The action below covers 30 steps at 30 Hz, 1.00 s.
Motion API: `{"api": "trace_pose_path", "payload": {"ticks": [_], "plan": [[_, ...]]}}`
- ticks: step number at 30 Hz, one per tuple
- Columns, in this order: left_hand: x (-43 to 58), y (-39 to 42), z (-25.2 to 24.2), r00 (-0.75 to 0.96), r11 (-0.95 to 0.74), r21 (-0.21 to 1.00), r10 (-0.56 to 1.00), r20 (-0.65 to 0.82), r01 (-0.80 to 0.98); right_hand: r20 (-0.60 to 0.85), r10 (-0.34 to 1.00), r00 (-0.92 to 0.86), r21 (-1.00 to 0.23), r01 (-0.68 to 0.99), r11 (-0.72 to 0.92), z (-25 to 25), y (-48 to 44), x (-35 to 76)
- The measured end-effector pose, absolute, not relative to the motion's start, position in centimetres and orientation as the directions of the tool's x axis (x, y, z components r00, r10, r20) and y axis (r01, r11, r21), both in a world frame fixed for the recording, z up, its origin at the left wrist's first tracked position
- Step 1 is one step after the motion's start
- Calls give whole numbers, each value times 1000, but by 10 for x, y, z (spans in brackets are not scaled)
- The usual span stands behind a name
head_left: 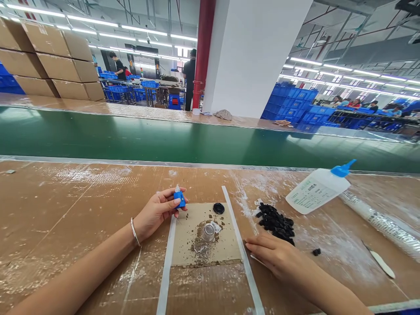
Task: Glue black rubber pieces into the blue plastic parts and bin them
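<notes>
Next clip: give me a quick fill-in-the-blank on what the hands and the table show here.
1. The left hand pinches a small ____ piece between its fingertips.
2. The right hand lies flat on the table, next to a pile of small ____ parts.
3. The white bottle with the blue cap lies on its ____.
4. Behind the table runs a ____ belt.
Missing words: blue, black, side, green.

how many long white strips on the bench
2. One long white strip lies along the left edge of the tan cardboard pad, below the left hand holding a small blue bottle; the other runs along its right edge, beside the right hand, which may hide more.
</notes>
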<state>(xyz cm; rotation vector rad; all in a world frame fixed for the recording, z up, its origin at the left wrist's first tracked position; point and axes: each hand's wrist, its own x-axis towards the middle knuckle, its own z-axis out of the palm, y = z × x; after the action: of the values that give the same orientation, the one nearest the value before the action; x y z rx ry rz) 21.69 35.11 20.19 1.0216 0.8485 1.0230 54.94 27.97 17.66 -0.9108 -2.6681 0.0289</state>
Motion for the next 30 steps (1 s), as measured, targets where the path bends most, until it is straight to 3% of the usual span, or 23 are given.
{"api": "trace_pose_path", "payload": {"ticks": [7, 11, 14, 19, 24, 30], "plan": [[217, 349, 204, 329, 198, 937, 939, -98, -288, 297, 625, -722, -156, 610, 777, 174, 279, 555], [221, 345, 205, 356, 222, 931, 928, -110, -291, 241, 713, -659, -298, 649, 700, 185, 281, 545], [224, 341, 205, 373, 220, 930, 923, -101, -293, 318, 702, -637, -362, 603, 711, 197, 286, 524], [226, 339, 205, 358, 184, 940, 931, -72, -289, 433, 558, -708, -260, 494, 829, 212, 302, 480], [225, 341, 203, 348, 160, 940, 936, -48, -302, 394, 470, -790, -142, 453, 880, 216, 313, 463], [227, 340, 200, 299, 153, 939, 953, -58, -307, 313, 452, -835, -89, 448, 890, 218, 316, 460]]}}
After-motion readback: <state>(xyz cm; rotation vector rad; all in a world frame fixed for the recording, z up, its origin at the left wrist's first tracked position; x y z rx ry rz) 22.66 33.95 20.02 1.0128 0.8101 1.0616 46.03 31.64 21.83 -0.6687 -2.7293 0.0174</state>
